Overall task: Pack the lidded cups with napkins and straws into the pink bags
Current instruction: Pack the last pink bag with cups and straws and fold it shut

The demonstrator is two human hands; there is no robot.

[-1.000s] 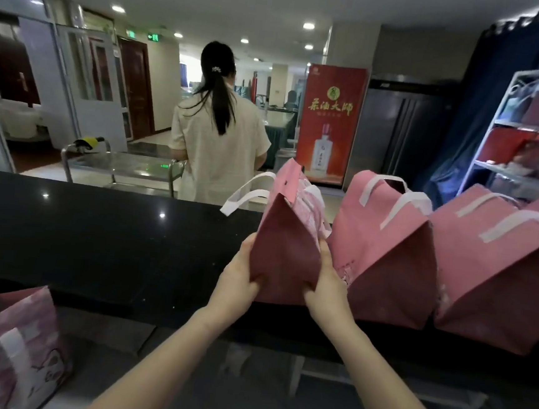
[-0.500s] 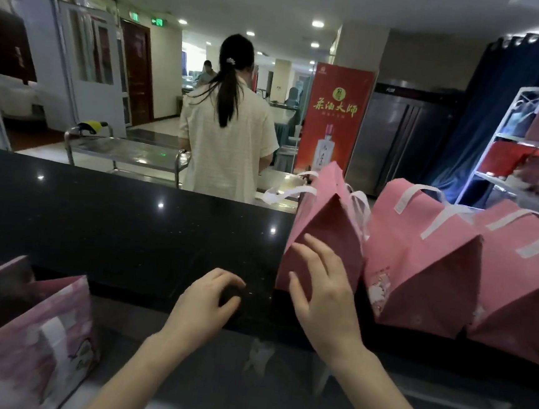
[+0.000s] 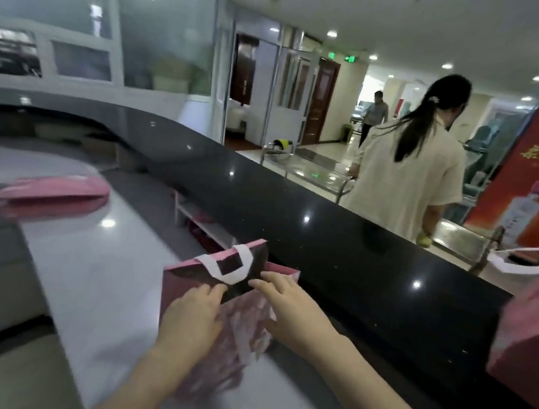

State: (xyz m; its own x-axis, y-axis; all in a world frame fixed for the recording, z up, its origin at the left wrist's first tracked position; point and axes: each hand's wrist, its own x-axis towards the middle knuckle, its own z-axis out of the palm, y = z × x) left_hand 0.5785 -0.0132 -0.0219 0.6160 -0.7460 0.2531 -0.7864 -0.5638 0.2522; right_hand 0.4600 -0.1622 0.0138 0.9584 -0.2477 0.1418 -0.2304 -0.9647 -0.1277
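Pink bag [image 3: 177,289] stands open at 6 o'clock on grey counter [image 3: 99,271]. Left hand [image 3: 193,316] and right hand [image 3: 295,317] touch its mouth, fingers straight, gripping nothing. No cups visible. Standing bag [image 3: 526,341] at 3 o'clock looks filled; flat bags [image 3: 51,190] at 9 o'clock unfilled. Judged partway.

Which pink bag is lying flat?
The pink bag at far left on the grey worktop, untouched. The bag between left hand and right hand stands open; the right-edge bag stands upright.
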